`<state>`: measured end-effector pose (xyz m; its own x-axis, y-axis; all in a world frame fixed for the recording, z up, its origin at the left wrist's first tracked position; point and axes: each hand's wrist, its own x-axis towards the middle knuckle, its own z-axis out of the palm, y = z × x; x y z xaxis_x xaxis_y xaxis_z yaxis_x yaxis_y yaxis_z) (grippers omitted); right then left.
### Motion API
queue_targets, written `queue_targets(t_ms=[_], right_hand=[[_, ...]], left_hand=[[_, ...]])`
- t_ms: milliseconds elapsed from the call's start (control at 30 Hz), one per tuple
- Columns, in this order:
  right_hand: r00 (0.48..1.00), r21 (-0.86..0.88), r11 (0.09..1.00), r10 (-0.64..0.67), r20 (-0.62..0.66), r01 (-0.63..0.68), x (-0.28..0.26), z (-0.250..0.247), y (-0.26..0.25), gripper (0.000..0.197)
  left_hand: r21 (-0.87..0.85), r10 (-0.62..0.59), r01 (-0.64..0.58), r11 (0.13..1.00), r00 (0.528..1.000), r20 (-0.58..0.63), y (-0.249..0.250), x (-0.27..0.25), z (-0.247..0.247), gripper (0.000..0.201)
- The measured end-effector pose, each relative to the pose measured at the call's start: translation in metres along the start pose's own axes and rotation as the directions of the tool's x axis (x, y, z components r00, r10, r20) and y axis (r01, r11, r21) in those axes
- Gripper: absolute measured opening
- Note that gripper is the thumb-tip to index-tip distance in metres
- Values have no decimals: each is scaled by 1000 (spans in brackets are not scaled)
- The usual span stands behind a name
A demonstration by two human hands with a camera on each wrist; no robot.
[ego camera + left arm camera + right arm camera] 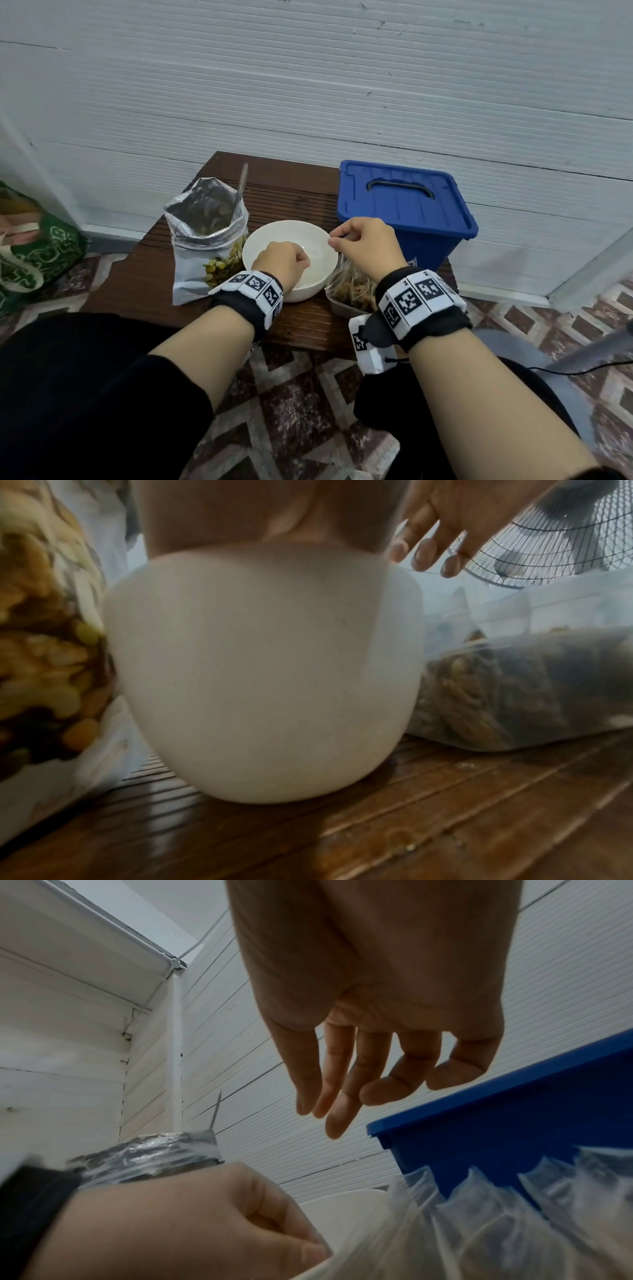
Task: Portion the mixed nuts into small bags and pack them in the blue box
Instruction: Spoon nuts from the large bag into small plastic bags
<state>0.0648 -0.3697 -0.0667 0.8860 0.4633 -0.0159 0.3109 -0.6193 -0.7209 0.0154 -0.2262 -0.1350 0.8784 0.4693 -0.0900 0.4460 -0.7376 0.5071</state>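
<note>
A white bowl (322, 246) (267, 669) stands mid-table. My left hand (291, 262) (192, 1226) is curled inside it, thumb pressed to forefinger on thin clear plastic, a small bag (377, 1256). My right hand (339, 240) (342, 1096) (431, 553) hovers over the bowl's right rim, thumb and forefinger pinching the same film's edge. An open foil bag of mixed nuts (205, 236) (44, 656) stands left of the bowl with a spoon (242, 181) in it. The blue box (407, 209) (514, 1123) sits behind my right hand, lid on.
Clear bags filled with nuts (349, 293) (514, 683) lie in a shallow tray right of the bowl. The small wooden table (294, 192) backs onto a white wall. A green bag (30, 253) lies on the floor at left; a fan (548, 534) stands at right.
</note>
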Motion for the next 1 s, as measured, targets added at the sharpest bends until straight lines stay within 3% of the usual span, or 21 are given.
queue_targets(t_ms=[133,200,267,400,500,567,700,833,933,1000], right_hand=[[1000,-13,1000,14,22,-14,3,5,1,10],[999,-8,1000,29,21,-29,5,6,1,4],[999,11,999,43,16,-43,6,7,0,15],[999,53,998,44,30,-46,4,5,-5,38],[996,107,993,38,76,-46,3,4,-8,46],[991,136,989,42,127,-59,2,4,-9,44],[988,239,968,45,147,-80,1,0,-9,18],[990,256,963,57,133,-89,-1,-8,-8,11],[981,246,963,64,183,-109,-3,-12,-7,8],[973,236,964,74,219,-126,-3,-12,-7,7]], left_hand=[[-245,-28,-8,969,990,-142,-2,0,-1,19],[-464,-46,-56,884,978,-206,-1,0,-4,14],[-611,-56,-99,785,972,-229,3,-4,-10,10],[-778,3,-165,606,979,-206,9,-11,-23,7],[-871,-24,-166,462,980,-199,14,-14,-30,9],[-933,-68,-128,335,985,-159,19,-14,-34,9],[-978,-101,-57,201,992,-79,25,-15,-36,14],[-956,-89,-112,272,986,-141,25,-16,-40,18],[-892,-92,-130,433,978,-188,22,-16,-42,18],[-857,-98,-136,497,973,-211,21,-16,-41,15]])
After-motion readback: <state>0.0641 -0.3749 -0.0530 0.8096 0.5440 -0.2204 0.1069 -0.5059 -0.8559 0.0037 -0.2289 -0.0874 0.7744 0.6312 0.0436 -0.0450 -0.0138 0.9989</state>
